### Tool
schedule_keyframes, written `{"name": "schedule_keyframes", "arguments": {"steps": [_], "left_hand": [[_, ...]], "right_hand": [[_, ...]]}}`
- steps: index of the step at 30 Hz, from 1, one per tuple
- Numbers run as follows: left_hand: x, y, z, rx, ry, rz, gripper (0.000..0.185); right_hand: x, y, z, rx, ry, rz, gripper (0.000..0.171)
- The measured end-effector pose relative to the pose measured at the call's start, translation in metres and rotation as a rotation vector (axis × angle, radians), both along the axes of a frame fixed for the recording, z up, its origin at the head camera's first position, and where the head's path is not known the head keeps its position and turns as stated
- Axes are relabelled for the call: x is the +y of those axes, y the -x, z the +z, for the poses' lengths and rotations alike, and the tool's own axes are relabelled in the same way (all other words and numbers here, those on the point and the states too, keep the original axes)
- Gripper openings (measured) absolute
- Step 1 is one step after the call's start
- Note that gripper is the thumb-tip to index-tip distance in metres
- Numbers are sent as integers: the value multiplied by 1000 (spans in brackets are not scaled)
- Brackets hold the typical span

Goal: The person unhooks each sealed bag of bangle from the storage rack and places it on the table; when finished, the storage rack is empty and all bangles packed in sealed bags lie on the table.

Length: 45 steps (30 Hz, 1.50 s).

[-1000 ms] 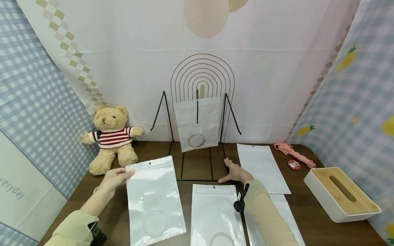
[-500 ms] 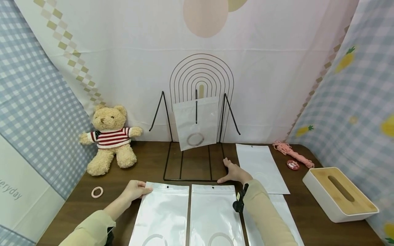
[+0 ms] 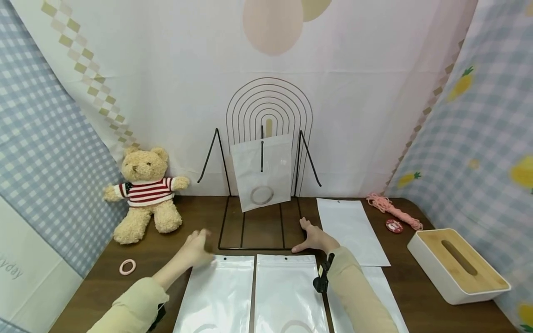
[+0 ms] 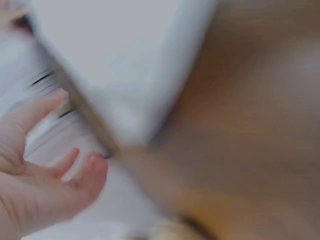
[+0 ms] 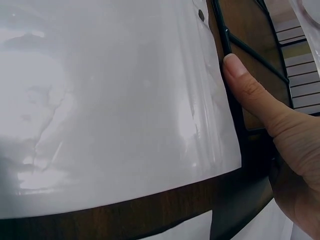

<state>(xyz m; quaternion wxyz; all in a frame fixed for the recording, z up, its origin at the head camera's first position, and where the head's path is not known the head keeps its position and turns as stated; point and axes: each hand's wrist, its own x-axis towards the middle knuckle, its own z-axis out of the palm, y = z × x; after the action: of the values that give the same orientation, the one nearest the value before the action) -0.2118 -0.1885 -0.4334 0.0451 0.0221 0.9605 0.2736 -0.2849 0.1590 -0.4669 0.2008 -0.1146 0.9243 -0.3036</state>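
Note:
In the head view my left hand [image 3: 195,249] hovers, blurred, by the top left corner of a white zip bag [image 3: 220,291]. Its fingers look relaxed and hold nothing in the left wrist view. A second zip bag [image 3: 287,291] lies close beside the first. My right hand [image 3: 315,238] rests at the front right corner of a black wire rack [image 3: 254,249], its thumb [image 5: 242,77] straight against the front bar and its other fingers at the side bar. On the rack's middle hook hangs another zip bag [image 3: 272,171], with a ring shape near its bottom.
Two more white bags [image 3: 350,226] lie at the right, the nearer partly under my right forearm. Beyond them are pink cord [image 3: 395,212], a red-and-white disc [image 3: 393,226] and a tissue box [image 3: 458,266]. A teddy bear [image 3: 147,194] sits left, with a pink ring [image 3: 127,267] nearer.
My left hand brought its zip bag right and down, laid it beside the other bag and let go, rising slightly. The pink ring came into sight. My right hand stayed at the rack.

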Motion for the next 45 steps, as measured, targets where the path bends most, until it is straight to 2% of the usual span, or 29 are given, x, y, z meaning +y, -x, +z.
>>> {"name": "schedule_keyframes", "arguments": {"steps": [3, 6, 8, 10, 12, 16, 19, 26, 29, 35, 42, 45], "left_hand": [[21, 24, 34, 142, -161, -63, 65], [41, 53, 68, 276, -338, -53, 69], [53, 70, 84, 338, -445, -27, 71], [61, 85, 94, 398, -554, -14, 68], [68, 94, 101, 472, -653, 4, 54], [78, 101, 108, 622, -771, 43, 24], [78, 93, 110, 659, -825, 66, 23], [83, 53, 129, 643, -834, 69, 16], [83, 43, 129, 636, -878, 53, 16], [82, 28, 127, 640, -959, 3, 17], [71, 27, 108, 644, -1002, -15, 18], [66, 16, 107, 619, -1033, -18, 16]], "right_hand": [[3, -2, 0, 6, 28, 6, 117], [4, -4, -1, 14, 58, 10, 119], [4, -5, -2, 13, 65, 10, 117], [3, -6, -2, 5, 63, -3, 113], [1, -6, -3, 7, 53, -7, 110], [0, -5, -1, 29, 27, -12, 107], [-3, -5, -2, 41, 19, -2, 107], [-1, -3, -6, 52, 23, 6, 107], [0, -3, -5, 47, 39, 2, 108], [1, -3, -3, 36, 46, -4, 109], [1, -1, -4, 33, 32, -4, 109], [0, -1, -5, 25, 45, -3, 109]]}}
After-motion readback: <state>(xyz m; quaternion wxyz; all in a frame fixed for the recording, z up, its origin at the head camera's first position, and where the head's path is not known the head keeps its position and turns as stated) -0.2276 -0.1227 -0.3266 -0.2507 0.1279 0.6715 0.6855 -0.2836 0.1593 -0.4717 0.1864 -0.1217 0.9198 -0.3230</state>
